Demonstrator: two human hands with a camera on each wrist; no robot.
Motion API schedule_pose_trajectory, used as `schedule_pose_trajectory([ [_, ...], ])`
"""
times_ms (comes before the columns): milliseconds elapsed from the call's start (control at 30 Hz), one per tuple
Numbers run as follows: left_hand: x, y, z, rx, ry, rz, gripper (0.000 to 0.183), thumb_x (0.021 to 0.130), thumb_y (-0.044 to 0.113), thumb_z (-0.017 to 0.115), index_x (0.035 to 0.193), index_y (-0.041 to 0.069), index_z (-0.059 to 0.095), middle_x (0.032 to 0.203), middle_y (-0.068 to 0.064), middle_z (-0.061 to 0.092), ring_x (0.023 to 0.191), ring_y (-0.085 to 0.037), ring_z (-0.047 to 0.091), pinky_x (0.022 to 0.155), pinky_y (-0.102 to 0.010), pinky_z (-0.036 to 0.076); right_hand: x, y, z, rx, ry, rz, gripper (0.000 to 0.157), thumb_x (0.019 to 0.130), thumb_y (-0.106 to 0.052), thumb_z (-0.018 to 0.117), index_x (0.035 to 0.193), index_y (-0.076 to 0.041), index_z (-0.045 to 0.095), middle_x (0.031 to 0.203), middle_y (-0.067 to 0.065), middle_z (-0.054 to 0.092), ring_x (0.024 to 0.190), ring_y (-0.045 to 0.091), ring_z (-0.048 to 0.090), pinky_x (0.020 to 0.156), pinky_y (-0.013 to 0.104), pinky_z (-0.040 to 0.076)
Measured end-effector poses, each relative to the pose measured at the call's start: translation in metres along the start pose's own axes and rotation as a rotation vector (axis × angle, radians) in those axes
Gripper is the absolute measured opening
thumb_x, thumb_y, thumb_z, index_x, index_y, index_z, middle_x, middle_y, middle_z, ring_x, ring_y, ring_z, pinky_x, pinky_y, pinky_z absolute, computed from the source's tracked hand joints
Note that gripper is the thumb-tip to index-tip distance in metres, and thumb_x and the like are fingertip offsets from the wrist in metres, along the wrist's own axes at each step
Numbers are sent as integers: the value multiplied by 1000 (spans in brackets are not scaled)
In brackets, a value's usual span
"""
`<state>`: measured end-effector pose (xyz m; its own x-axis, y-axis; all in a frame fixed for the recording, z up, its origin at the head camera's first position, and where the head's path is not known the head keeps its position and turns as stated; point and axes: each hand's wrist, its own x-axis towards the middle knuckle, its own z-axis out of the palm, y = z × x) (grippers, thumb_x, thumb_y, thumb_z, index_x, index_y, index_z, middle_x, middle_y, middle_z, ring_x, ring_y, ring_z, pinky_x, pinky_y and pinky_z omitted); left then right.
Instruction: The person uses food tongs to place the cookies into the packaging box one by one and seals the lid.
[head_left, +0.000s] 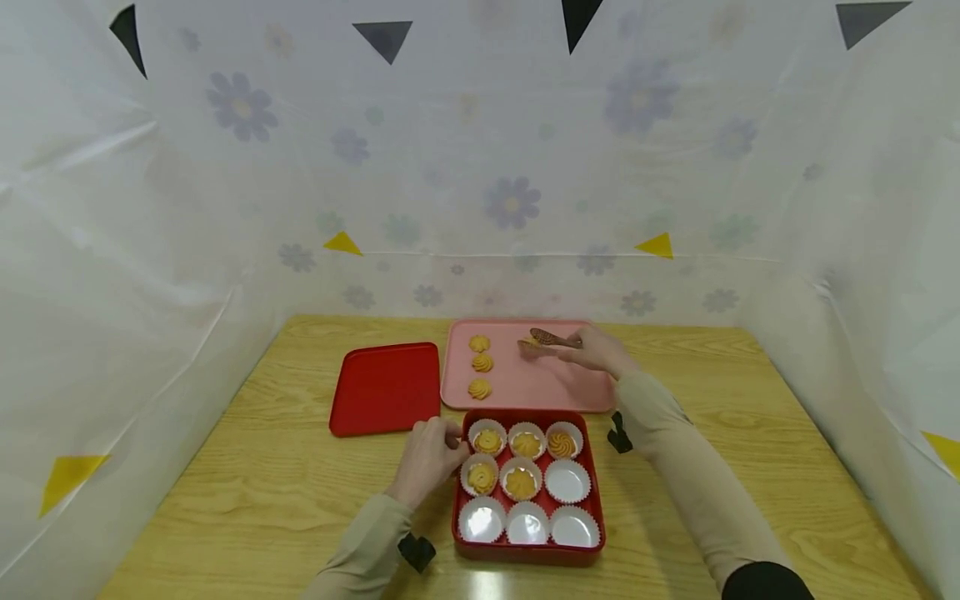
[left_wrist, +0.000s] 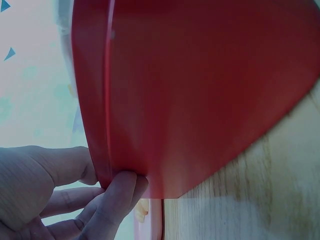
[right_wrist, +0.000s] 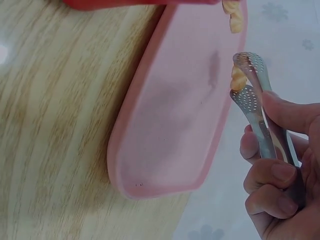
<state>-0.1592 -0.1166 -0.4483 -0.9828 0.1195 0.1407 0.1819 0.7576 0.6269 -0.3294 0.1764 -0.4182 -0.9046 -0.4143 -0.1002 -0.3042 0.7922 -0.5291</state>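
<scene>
My left hand (head_left: 423,462) grips the upper left rim of a red box (head_left: 528,553), thumb and fingers on either side of the box wall (left_wrist: 200,90) in the left wrist view. White paper cups fill the box in rows. Swirled cookies sit in several of them, among them one cookie (head_left: 562,444) at the far right; the others show bare white bottoms (head_left: 567,481). Over the pink tray (head_left: 558,400), my right hand (head_left: 596,350) holds metal tongs (right_wrist: 267,120) with perforated tips. A cookie (right_wrist: 238,79) is between those tips.
Three cookies stand in a column along the tray's left side, the middle cookie (head_left: 482,362) among them. Left of the tray lies a flat red lid (head_left: 386,390) on the wooden table (head_left: 277,492). White flowered sheeting (head_left: 450,167) encloses the table's back and sides.
</scene>
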Motion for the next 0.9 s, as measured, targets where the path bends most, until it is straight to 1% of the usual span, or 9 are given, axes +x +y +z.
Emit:
schedule_pose_trajectory([
  [33, 0, 0, 0, -2, -2, -3, 5, 81, 4, 70, 80, 5, 75, 74, -6, 73, 65, -11, 59, 56, -21, 47, -1, 0, 0, -1, 5, -10, 26, 99, -25, 62, 100, -2, 74, 55, -5, 35, 54, 11, 25, 57, 29, 30],
  [133, 0, 0, 0, 0, -5, -7, 6, 81, 5, 71, 83, 4, 76, 76, -7, 74, 66, -11, 60, 57, -21, 48, -8, 1, 0, -8, 18, -22, 22, 98, -22, 63, 97, -3, 73, 56, -5, 33, 54, 11, 27, 56, 28, 30],
  [233, -1, -1, 0, 1, -9, -14, 8, 81, 5, 71, 86, 3, 77, 77, -8, 74, 68, -12, 61, 59, -23, 49, -17, 0, -1, -15, 44, -30, 24, 97, -23, 65, 83, -4, 66, 57, -4, 35, 54, 12, 30, 56, 29, 31],
  [333, 0, -1, -1, 0, -12, -16, 10, 80, 5, 72, 88, 2, 77, 79, -8, 75, 70, -13, 63, 60, -24, 51, -27, 0, -1, -19, 77, -36, 25, 96, -24, 67, 79, -6, 61, 60, -2, 40, 56, 13, 34, 56, 29, 31],
  [433, -1, -2, -2, -1, -14, -21, 12, 80, 5, 72, 91, 1, 77, 82, -10, 75, 73, -15, 66, 61, -26, 53, -39, 2, -1, -10, 94, -54, 21, 96, -24, 66, 92, -3, 68, 63, 1, 43, 57, 13, 34, 57, 30, 31],
  [567, -1, -2, -3, -1, -16, -26, 11, 80, 4, 72, 89, 2, 77, 81, -10, 75, 72, -15, 65, 61, -26, 52, -53, 1, 0, 2, 109, -80, 28, 97, -23, 65, 112, -1, 71, 60, -1, 40, 54, 12, 29, 55, 28, 29],
  [733, -1, -3, -4, 0, -21, -22, 6, 81, 4, 72, 84, 4, 76, 77, -7, 74, 68, -12, 60, 59, -24, 48, -68, -1, -2, -6, 134, -120, 32, 97, -25, 65, 120, -4, 70, 61, -2, 42, 54, 9, 28, 53, 27, 27],
  [900, -1, -3, -6, -15, -28, -27, 6, 81, 3, 71, 82, 4, 76, 73, -5, 72, 65, -11, 55, 56, -22, 45, -82, -6, -5, -23, 144, -140, 33, 96, -25, 66, 123, -7, 70, 65, 0, 51, 56, 11, 35, 54, 27, 30],
])
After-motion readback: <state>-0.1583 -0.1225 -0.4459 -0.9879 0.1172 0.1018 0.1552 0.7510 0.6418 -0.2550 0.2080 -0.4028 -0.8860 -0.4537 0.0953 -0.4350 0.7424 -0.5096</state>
